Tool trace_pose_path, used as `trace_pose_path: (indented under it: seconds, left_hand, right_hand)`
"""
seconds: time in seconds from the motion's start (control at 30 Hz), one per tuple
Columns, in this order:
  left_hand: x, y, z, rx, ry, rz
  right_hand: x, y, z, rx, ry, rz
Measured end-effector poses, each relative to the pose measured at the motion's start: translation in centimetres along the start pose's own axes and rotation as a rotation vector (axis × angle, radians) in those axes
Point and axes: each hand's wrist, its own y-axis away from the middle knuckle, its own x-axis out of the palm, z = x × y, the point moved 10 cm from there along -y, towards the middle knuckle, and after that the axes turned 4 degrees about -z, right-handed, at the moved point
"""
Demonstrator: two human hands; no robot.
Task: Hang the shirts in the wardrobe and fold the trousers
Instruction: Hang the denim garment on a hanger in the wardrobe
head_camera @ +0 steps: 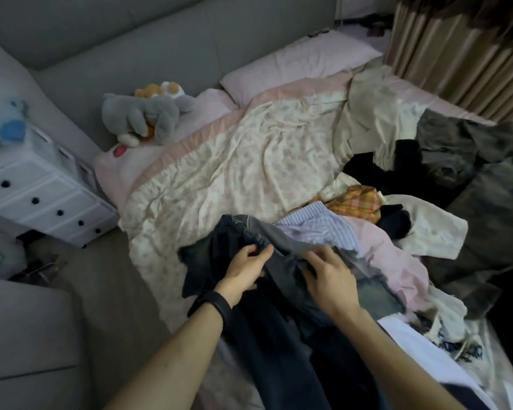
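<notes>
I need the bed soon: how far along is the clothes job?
Nothing looks finished: no folded trousers or hung shirts in view. In hand: the dark trousers, left hand pinching the waistband, right hand resting on them. Left: the whole heap on the bed, including a striped shirt, a pink garment and an orange check one.

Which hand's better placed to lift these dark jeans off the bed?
Probably the left hand: its fingers pinch the dark jeans at the waistband, while the right hand only lies open on them.
</notes>
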Motion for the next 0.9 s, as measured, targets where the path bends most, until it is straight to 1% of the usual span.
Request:
trace_pose_path:
  seconds: [0.07,0.13,0.17,0.23,0.3,0.37,0.4,0.43,0.5,0.57,0.6,0.67,0.7,0.8,0.83,0.9]
  left_hand:
    - [0.5,0.9,0.2,-0.018,0.107,0.007]
    - [0.3,2.4,-0.1,0.051,0.134,-0.035]
    - [0.1,3.3,-0.1,0.105,0.111,-0.059]
    - [-0.8,5.9,0.5,0.204,-0.019,-0.104]
    - [-2.5,9.1,1.4,0.282,-0.167,-0.166]
    - [-4.8,12.5,2.9,0.312,-0.221,-0.199]
    - [-6.1,13.9,3.8,0.317,-0.253,-0.211]
    - [-7.5,15.6,4.6,0.324,-0.29,-0.223]
    - [-9.7,18.8,5.4,0.361,-0.37,-0.235]
    - [-12.2,22.8,6.1,0.417,-0.458,-0.245]
    - [-13.1,24.6,6.2,0.45,-0.495,-0.24]
    - [-15.9,28.9,7.6,0.491,-0.541,-0.264]
    - [-17.1,30.5,8.2,0.504,-0.572,-0.278]
    - [-20.9,36.2,11.0,0.525,-0.647,-0.345]
    - [-22.1,38.3,12.1,0.542,-0.658,-0.369]
    - [-24.8,43.3,14.6,0.555,-0.675,-0.422]
  right_hand:
    - [-1.4,3.2,1.6,0.054,-0.088,-0.041]
    - [-2.2,6.4,2.9,0.167,-0.177,-0.044]
    - [-2.5,8.0,3.3,0.241,-0.223,-0.028]
    - [-2.7,11.0,3.7,0.366,-0.317,0.052]
    - [-2.5,13.3,5.5,0.356,-0.395,0.244]
    - [-2.6,14.6,8.0,0.286,-0.467,0.432]
    - [-3.3,14.5,8.9,0.268,-0.481,0.457]
    - [-4.2,14.0,9.7,0.257,-0.483,0.438]
    - [-6.1,12.1,11.4,0.232,-0.504,0.355]
    - [-7.5,10.0,14.9,0.109,-0.532,0.319]
    - [-7.8,9.0,17.0,0.008,-0.516,0.317]
    - [-7.2,8.9,23.2,-0.256,-0.44,0.367]
    - [-6.2,9.5,25.9,-0.362,-0.395,0.426]
    - [-3.2,13.9,33.2,-0.551,-0.225,0.734]
    - [-2.6,15.7,35.1,-0.611,-0.151,0.807]
    - [-1.7,19.7,38.9,-0.711,-0.056,0.879]
